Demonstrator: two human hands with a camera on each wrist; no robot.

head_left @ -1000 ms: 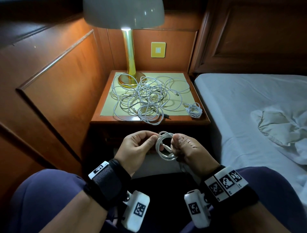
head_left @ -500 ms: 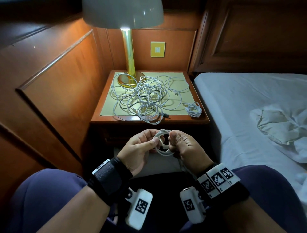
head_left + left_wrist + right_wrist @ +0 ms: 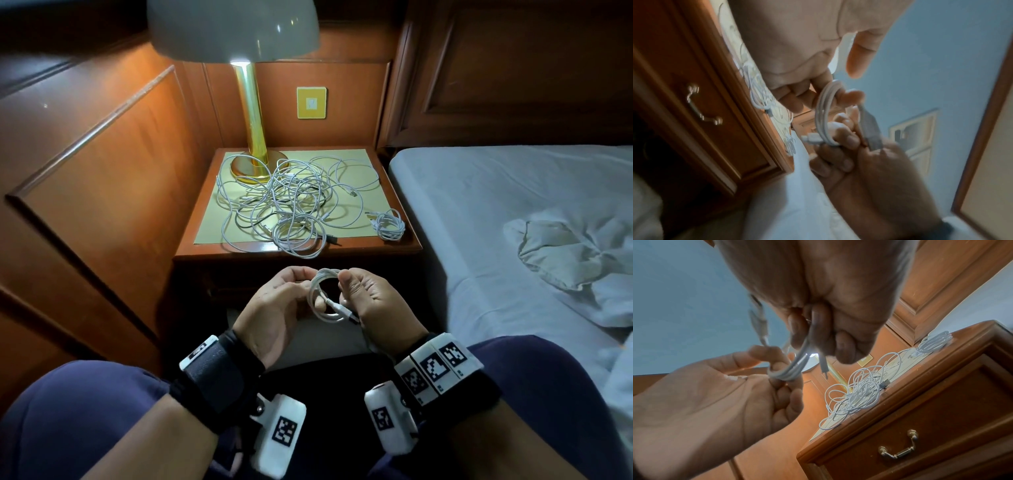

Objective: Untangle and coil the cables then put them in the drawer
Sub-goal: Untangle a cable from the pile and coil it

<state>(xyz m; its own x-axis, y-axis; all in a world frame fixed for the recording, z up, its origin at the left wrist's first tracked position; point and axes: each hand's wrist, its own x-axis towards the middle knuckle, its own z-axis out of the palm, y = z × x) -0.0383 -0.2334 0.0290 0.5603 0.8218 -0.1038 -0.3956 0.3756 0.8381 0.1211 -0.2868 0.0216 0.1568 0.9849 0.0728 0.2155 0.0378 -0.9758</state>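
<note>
Coil [image 3: 322,294] upright between both grips, pinched; plug [image 3: 344,312] points right.

a: how many hands are there?
b: two. the left hand [image 3: 274,308] and the right hand [image 3: 373,301] both pinch one white cable coil [image 3: 325,298].
a: and cables on the nightstand [image 3: 239,251]?
b: one big tangled heap [image 3: 287,205], too knotted to count its strands, and one small coiled bundle [image 3: 388,224] beside it.
a: anything else?
b: one lamp [image 3: 248,113], one drawer with one metal handle [image 3: 898,446], one bed [image 3: 496,212], one yellow wall plate [image 3: 311,102].
</note>
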